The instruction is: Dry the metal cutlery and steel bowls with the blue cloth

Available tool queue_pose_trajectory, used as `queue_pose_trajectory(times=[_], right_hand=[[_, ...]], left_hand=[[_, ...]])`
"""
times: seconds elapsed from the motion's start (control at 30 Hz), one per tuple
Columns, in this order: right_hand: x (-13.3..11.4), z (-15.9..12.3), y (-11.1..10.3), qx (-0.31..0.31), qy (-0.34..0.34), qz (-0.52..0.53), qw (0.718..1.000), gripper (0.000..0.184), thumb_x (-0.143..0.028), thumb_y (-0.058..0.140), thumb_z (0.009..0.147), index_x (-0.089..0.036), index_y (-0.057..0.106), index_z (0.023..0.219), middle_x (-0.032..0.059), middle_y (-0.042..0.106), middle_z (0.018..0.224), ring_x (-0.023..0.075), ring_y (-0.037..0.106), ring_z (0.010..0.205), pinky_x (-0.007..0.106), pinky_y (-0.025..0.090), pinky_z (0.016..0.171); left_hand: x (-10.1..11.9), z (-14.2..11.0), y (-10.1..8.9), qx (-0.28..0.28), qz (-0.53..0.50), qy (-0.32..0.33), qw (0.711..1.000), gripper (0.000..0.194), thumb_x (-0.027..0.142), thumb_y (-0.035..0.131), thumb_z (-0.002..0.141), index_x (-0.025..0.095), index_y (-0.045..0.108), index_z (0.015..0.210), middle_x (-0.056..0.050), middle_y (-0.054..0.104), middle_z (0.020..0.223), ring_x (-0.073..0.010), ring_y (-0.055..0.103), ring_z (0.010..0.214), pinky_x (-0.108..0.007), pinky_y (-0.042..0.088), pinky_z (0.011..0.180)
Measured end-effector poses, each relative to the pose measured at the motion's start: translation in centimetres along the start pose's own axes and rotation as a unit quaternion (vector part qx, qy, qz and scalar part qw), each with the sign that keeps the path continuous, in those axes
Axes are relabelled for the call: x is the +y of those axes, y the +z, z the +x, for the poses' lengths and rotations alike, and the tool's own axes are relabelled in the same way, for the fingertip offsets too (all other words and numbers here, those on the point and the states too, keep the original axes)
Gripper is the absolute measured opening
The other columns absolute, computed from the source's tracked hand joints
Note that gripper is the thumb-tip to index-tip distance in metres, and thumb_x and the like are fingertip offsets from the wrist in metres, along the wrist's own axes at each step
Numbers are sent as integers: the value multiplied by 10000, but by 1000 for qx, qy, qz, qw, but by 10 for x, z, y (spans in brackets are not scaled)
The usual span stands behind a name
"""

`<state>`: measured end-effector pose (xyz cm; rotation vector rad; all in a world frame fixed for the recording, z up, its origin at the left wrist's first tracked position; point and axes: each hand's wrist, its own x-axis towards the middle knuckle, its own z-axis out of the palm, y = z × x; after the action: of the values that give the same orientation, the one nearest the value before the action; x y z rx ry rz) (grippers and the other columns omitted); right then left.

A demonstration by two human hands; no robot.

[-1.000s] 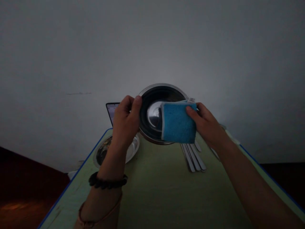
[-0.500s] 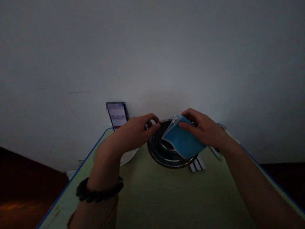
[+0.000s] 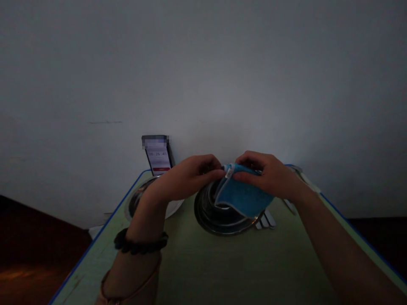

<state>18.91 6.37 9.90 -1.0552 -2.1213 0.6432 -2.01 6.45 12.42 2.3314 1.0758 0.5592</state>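
A round steel bowl (image 3: 216,220) rests mouth up on the pale green table (image 3: 222,267). Over its right half hangs a blue cloth (image 3: 243,197) with a small white tag. My right hand (image 3: 270,176) is closed on the cloth's top edge. My left hand (image 3: 187,176) pinches the cloth's tagged corner, above the bowl's far rim. A dark bead bracelet (image 3: 140,245) is on my left wrist.
A second steel bowl (image 3: 140,201) sits at the table's far left, partly behind my left arm. A lit phone (image 3: 158,154) leans against the grey wall. Flat metal utensils (image 3: 265,219) lie right of the bowl. The table has a blue edge; dark floor lies left.
The bowl, held up on edge facing me a second ago, now lies flat on the table. My left hand left its rim and took the cloth's corner; both hands dropped lower.
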Motion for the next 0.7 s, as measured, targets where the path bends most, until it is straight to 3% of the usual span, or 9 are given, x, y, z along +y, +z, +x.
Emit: queue_pose_trajectory(times=[0.13, 0.3, 0.7], right_hand=[[-4, 0, 2, -8, -5, 21, 1000, 250, -407, 529, 800, -200, 567, 935, 25, 622, 871, 143, 569, 774, 264, 436, 658], [-8, 2, 4, 3, -11, 4, 1000, 228, -396, 510, 816, -208, 576, 927, 9, 616, 842, 127, 553, 742, 249, 417, 637], [-7, 4, 2, 44, -35, -50, 997, 263, -433, 526, 798, -195, 588, 893, 22, 616, 855, 139, 556, 764, 271, 420, 677]], left_hand=[[6, 2, -1, 29, 32, 13, 999, 229, 333, 430, 845, 165, 586, 853, -15, 620, 763, -121, 549, 680, -222, 408, 592], [13, 4, 0, 16, 55, 24, 998, 209, 287, 418, 851, 157, 581, 873, -36, 632, 819, -136, 568, 742, -239, 420, 657], [8, 0, -2, 61, 57, 6, 996, 218, 335, 422, 847, 168, 562, 834, -19, 609, 757, -135, 548, 682, -240, 412, 600]])
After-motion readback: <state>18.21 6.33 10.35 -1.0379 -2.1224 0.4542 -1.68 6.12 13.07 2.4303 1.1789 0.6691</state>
